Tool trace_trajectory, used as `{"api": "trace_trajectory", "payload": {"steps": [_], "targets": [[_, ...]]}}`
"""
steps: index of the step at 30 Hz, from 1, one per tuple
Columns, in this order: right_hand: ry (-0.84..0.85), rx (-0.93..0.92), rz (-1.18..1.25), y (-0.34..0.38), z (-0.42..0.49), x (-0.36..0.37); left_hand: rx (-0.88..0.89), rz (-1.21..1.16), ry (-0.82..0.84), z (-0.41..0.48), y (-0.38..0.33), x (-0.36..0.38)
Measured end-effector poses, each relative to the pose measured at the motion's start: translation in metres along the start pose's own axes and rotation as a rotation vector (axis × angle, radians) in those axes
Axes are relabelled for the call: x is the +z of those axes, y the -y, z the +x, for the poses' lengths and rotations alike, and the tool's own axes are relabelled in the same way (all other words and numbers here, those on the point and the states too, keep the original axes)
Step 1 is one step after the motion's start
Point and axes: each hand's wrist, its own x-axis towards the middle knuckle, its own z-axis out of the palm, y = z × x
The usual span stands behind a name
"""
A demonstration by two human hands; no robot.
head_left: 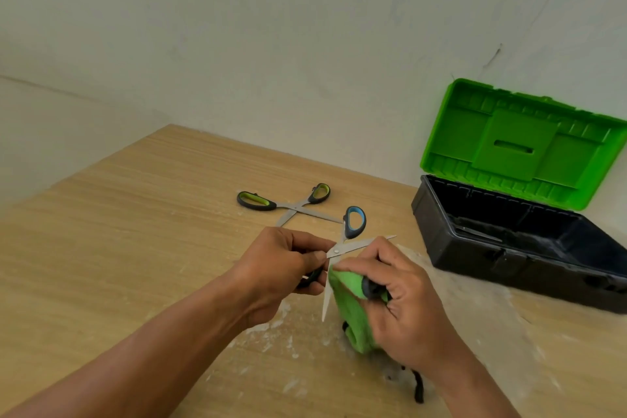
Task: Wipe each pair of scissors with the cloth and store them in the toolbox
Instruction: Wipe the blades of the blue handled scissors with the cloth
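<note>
Near edge of the desk (135,214): the wiping step is in hand. The blue-handled scissors (336,251) are held above the desk with the blades spread wide. One handle is gripped by the curled fingers of the left hand (281,268), while the other handle stands free above. The cloth (349,299) is bunched in the right hand (403,299), whose fingers are curled round it, and is pressed against the downward-pointing blade just below the pivot. White dust (281,312) is noted on the desk beneath the hands.

Middle of the desk: the green-handled scissors (291,207) lie flat and open, untouched, and are judged not yet wiped.

Far right corner: the toolbox (475,261) stands open, its lid (522,142) tipped back toward the wall. A thin grey metal piece (478,233) is seen inside along the near wall; whether it is a stored pair cannot be told. The rest of the interior is dark.

Next move, as judged: the cloth is to be drawn along the blade to its tip, the second blade treated likewise, and the blades closed before transfer to the toolbox. Care is called for near the exposed points.
</note>
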Motion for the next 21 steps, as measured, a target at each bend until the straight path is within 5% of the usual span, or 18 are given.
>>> {"api": "trace_trajectory", "payload": {"steps": [4, 8, 12, 16, 21], "targets": [[-0.062, 0.029, -0.049, 0.0006, 0.0043, 0.0024, -0.011, -0.008, 0.012, 0.0008, -0.001, 0.0006], [0.09, -0.016, 0.075, 0.0059, -0.0018, -0.001, -0.013, -0.025, 0.006, 0.0001, -0.0049, -0.0024], [-0.019, 0.012, 0.066, 0.0028, 0.0038, 0.0008, -0.025, -0.067, 0.028, 0.001, -0.0055, -0.0035], [0.13, -0.008, 0.209, 0.0061, -0.0027, -0.002, -0.032, -0.08, 0.036, -0.0001, -0.0074, -0.004], [0.059, 0.058, 0.138, 0.0049, 0.0018, 0.0001, -0.032, -0.086, 0.015, 0.0, -0.0069, -0.0021]]}}
